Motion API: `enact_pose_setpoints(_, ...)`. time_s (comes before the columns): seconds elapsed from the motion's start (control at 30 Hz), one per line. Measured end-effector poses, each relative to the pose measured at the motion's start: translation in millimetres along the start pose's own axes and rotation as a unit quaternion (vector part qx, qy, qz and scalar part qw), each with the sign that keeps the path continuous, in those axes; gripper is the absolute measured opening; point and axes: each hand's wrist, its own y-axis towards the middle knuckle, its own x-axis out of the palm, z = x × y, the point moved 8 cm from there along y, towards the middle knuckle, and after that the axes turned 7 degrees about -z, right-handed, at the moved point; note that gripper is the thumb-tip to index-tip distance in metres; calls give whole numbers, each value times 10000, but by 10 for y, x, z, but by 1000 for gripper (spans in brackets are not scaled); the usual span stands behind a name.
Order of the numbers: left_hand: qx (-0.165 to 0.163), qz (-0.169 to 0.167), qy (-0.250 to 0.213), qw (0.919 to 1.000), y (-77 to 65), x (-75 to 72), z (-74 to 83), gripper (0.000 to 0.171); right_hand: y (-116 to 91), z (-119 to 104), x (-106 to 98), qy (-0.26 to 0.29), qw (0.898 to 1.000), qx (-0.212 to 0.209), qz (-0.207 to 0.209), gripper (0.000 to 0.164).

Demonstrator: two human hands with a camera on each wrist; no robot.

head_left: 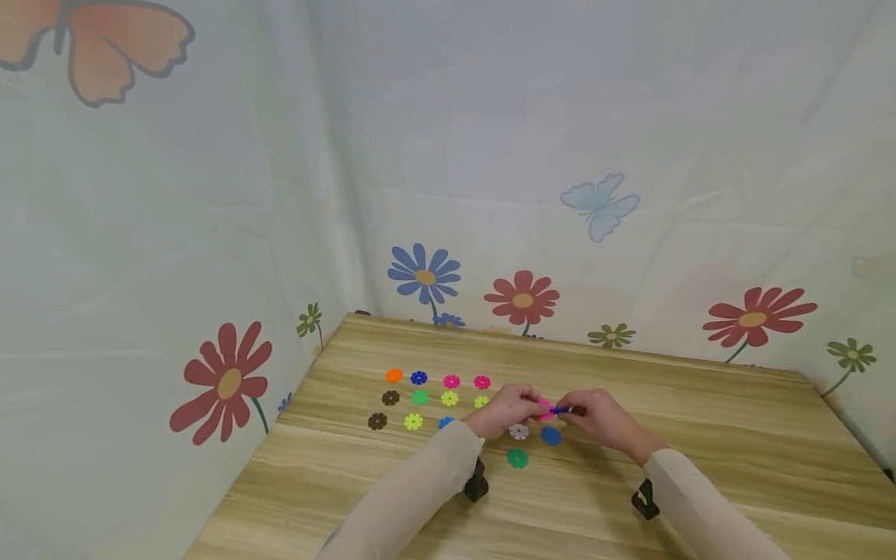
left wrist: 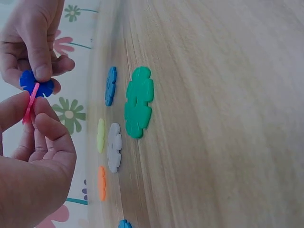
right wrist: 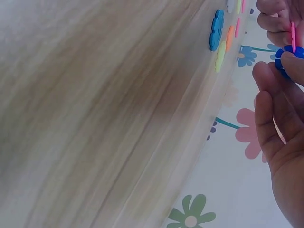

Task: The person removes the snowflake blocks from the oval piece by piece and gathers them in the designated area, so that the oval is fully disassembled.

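Observation:
Above the table, my left hand (head_left: 513, 409) pinches a pink notched flower disc (left wrist: 31, 103) between thumb and fingers. My right hand (head_left: 603, 420) pinches a dark blue notched flower disc (left wrist: 37, 84). The two discs meet edge to edge, crosswise; whether their slots are fully engaged I cannot tell. Beneath the hands lie a grey disc (head_left: 519, 432), a blue disc (head_left: 551, 435) and a green disc (left wrist: 139, 102), flat on the wood.
Several more flower discs lie in rough rows to the left, among them an orange disc (head_left: 394, 376), a brown disc (head_left: 378, 421) and a yellow disc (head_left: 413, 421). The wooden table (head_left: 700, 420) ends at a flower-printed cloth (head_left: 665, 272) behind and at left.

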Motion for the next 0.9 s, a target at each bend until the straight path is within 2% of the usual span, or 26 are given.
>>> enact_pose_setpoints(0.17,33,95,-124,9999,15,-13,-24,11,23,9,24,-26,10000,-88,-27,6)
enact_pose_setpoints(0.4,-65,442,41,9990,-11,-43,-16,7,31,-13,17,-211,9994,-261,112,7)
enact_pose_setpoints(0.53,-119,578,189,9981,-34,-47,-4,9,31,-16,17,-201,9994,-278,49,7)
enact_pose_setpoints(0.8,-140,665,377,9970,-37,-55,31,10,49,-15,1,-376,9988,-301,62,7)
enact_pose_setpoints(0.9,-220,673,568,9959,-37,-57,5,11,48,-33,-1,-312,9985,-435,59,7)
